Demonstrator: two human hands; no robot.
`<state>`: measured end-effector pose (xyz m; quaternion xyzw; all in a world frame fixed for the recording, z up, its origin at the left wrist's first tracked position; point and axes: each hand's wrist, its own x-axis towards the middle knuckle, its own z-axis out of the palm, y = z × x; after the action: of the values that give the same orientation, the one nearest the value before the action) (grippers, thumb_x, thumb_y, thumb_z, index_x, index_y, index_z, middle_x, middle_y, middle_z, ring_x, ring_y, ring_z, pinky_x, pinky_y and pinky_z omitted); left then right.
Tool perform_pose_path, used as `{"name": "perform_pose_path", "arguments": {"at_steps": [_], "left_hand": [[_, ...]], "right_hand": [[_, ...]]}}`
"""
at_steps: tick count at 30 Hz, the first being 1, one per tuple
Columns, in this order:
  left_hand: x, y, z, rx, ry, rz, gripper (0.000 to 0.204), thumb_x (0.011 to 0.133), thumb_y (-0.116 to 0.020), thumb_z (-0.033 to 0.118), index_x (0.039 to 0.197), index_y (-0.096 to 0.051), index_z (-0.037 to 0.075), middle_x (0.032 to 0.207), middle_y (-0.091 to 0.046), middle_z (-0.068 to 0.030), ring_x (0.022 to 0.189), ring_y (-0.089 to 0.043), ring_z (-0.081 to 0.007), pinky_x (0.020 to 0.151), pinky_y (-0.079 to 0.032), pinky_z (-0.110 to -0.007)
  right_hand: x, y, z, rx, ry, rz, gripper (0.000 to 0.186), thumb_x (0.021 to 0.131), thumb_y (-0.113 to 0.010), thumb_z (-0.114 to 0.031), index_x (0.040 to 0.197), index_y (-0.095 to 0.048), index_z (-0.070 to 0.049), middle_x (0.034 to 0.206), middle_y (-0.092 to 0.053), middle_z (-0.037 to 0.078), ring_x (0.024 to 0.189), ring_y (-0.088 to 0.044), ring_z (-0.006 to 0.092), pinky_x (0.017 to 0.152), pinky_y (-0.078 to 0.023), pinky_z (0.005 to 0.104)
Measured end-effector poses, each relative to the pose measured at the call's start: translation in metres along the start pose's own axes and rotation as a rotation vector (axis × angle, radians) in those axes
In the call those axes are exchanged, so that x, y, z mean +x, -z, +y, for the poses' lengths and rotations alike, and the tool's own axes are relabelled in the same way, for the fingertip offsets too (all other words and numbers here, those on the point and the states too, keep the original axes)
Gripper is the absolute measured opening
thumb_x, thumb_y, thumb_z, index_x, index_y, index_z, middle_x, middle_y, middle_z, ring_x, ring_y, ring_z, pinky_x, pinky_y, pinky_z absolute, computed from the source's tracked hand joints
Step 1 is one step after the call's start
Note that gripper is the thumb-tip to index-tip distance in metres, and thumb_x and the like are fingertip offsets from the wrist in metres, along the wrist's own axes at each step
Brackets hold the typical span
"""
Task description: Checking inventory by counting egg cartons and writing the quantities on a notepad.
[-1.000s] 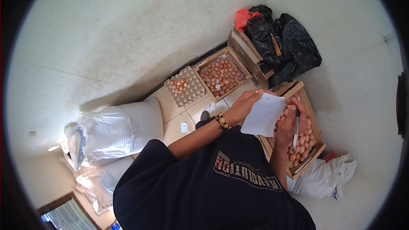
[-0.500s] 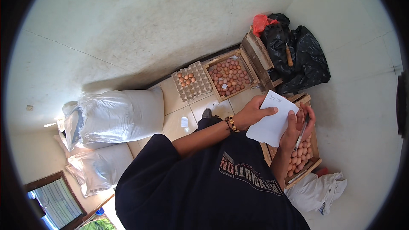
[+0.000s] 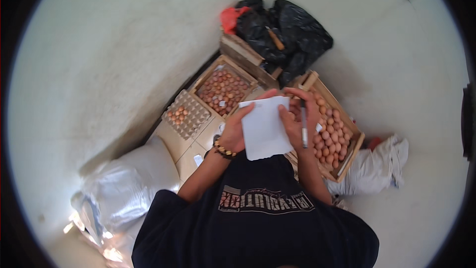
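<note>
Head cam: left hand grips paper sheet by its left edge. Right hand half-curled, thumb on the sheet's right side, pen held along its fingers. Wooden egg crate right of that hand; pulp egg tray farther, left of left hand.

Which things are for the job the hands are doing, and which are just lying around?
Seems part of it:
- white paper, held by the left hand and right hand
- pen, in the right hand too

Seems just nearby, untouched:
- egg tray
- black plastic bags
- big pale sack
</note>
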<state>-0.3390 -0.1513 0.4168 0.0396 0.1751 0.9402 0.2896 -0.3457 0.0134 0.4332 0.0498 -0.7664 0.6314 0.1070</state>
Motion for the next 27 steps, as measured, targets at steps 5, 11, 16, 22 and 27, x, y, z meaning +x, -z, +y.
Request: {"name": "perform_pose_path", "arguments": {"at_steps": [5, 11, 16, 22, 27], "left_hand": [[0.009, 0.008, -0.006, 0.022, 0.027, 0.030, 0.068, 0.097, -0.040, 0.037, 0.151, -0.017, 0.002, 0.152, -0.030, -0.0192, 0.138, -0.035, -0.0293, 0.114, -0.028, -0.042], [0.005, 0.003, -0.015, 0.148, 0.044, 0.059, 0.067, 0.096, -0.041, 0.034, 0.150, -0.019, 0.001, 0.152, -0.031, -0.0164, 0.135, -0.037, -0.0275, 0.112, -0.030, -0.041], [0.026, -0.015, -0.027, 0.139, 0.239, 0.041, 0.064, 0.098, -0.042, 0.037, 0.151, -0.022, 0.006, 0.148, -0.036, -0.0149, 0.131, -0.041, -0.0283, 0.107, -0.035, -0.044], [0.059, -0.034, -0.044, 0.176, 0.411, 0.051, 0.061, 0.099, -0.038, 0.041, 0.150, -0.027, 0.010, 0.149, -0.037, -0.0129, 0.128, -0.043, -0.0286, 0.102, -0.036, -0.049], [0.078, -0.082, -0.082, 0.186, 0.428, -0.112, 0.063, 0.098, -0.036, 0.042, 0.151, -0.024, 0.010, 0.153, -0.031, -0.0092, 0.137, -0.033, -0.0331, 0.109, -0.027, -0.056]], "right_hand": [[-0.004, 0.008, 0.000, -0.215, 0.128, 0.131, 0.039, 0.075, -0.070, 0.001, 0.112, -0.061, -0.006, 0.098, -0.065, 0.008, 0.080, -0.062, 0.0139, 0.073, -0.052, 0.0263], [-0.014, 0.013, 0.009, -0.078, 0.206, 0.182, 0.038, 0.073, -0.066, 0.000, 0.110, -0.061, -0.003, 0.102, -0.064, 0.013, 0.092, -0.064, 0.0278, 0.082, -0.052, 0.0333], [-0.039, 0.039, 0.012, -0.159, 0.182, 0.206, 0.044, 0.071, -0.065, -0.011, 0.115, -0.058, -0.006, 0.109, -0.062, 0.016, 0.102, -0.060, 0.0327, 0.088, -0.047, 0.0386], [-0.072, 0.090, 0.007, -0.243, 0.234, 0.313, 0.068, 0.067, -0.071, -0.030, 0.127, -0.050, -0.007, 0.118, -0.056, 0.020, 0.110, -0.054, 0.0386, 0.094, -0.043, 0.0445], [-0.105, 0.116, 0.000, -0.079, 0.177, 0.449, 0.070, 0.068, -0.073, -0.024, 0.130, -0.048, -0.006, 0.124, -0.053, 0.017, 0.113, -0.054, 0.0328, 0.094, -0.044, 0.0406]]}}
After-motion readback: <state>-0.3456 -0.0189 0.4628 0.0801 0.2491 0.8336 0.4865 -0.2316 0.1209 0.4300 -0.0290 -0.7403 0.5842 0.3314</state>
